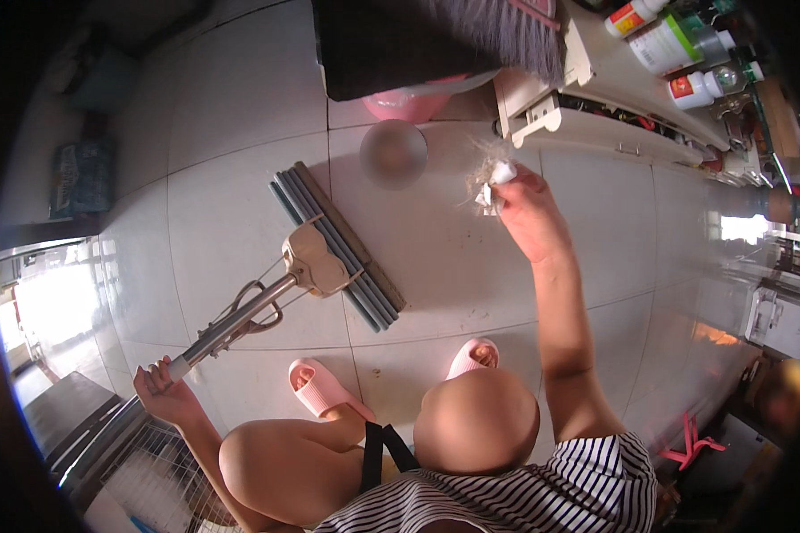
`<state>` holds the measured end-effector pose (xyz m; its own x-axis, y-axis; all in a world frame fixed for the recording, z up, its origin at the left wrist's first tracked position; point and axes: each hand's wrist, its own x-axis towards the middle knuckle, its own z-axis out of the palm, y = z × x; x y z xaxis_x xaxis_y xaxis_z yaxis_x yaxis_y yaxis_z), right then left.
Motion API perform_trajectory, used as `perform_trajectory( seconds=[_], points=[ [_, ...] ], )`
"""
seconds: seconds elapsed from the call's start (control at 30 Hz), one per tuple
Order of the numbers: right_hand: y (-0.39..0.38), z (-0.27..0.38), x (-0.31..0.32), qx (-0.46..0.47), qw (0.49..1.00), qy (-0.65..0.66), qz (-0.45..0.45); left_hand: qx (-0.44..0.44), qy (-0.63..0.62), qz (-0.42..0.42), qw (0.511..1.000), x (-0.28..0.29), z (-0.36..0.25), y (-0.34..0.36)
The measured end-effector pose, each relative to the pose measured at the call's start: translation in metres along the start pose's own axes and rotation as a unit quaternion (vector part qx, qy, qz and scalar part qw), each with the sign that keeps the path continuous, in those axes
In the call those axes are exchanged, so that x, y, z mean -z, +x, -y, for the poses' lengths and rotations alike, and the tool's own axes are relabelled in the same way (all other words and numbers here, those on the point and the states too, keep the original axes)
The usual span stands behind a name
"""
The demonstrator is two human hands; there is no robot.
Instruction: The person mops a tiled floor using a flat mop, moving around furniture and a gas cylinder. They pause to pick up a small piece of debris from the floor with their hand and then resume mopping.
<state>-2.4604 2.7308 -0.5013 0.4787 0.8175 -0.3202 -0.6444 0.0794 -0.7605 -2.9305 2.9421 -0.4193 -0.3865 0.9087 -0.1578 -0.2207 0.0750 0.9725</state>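
Observation:
My left hand is wrapped round the metal pole of a sponge mop. The mop's long grey head rests on the tiled floor in front of me, with a beige plastic joint above it. Held out ahead, my right hand pinches a wad of crumpled white tissue. Loose hair and fluff stick out from the tissue. Beyond that hand are a grey-bristled broom, a black dustpan and a pink basin partly hidden under the dustpan.
A cream drawer cabinet stands at the far right, its top crowded with bottles. Dark specks dot the tiles near my pink slippers. A wire rack is at lower left. One round patch on the floor is blurred.

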Motion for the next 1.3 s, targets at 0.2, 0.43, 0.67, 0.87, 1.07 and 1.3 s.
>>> perform_trajectory(
  seconds=[0.2,0.43,0.67,0.87,1.07,1.3],
  points=[
    [0.020,0.065,-0.060,0.111,0.991,-0.032,0.073,0.008,-0.026,0.034,0.999,0.002,-0.002,0.000],
    [0.059,0.101,-0.117,0.168,0.980,-0.081,0.074,0.017,-0.048,0.081,0.995,-0.007,0.002,-0.005],
    [0.076,0.095,-0.124,0.154,0.977,-0.082,0.122,-0.001,-0.021,0.126,0.992,-0.008,-0.003,-0.005],
    [0.071,0.101,-0.140,0.156,0.980,-0.105,0.067,-0.043,0.060,0.321,0.944,-0.022,-0.016,-0.019],
    [0.040,0.124,-0.163,0.074,0.992,-0.102,0.018,-0.125,0.256,0.421,0.861,-0.040,-0.069,-0.038],
    [-0.018,0.160,-0.179,-0.009,0.997,-0.066,-0.025,0.068,0.203,0.330,0.919,-0.062,-0.112,-0.068]
  ],
)
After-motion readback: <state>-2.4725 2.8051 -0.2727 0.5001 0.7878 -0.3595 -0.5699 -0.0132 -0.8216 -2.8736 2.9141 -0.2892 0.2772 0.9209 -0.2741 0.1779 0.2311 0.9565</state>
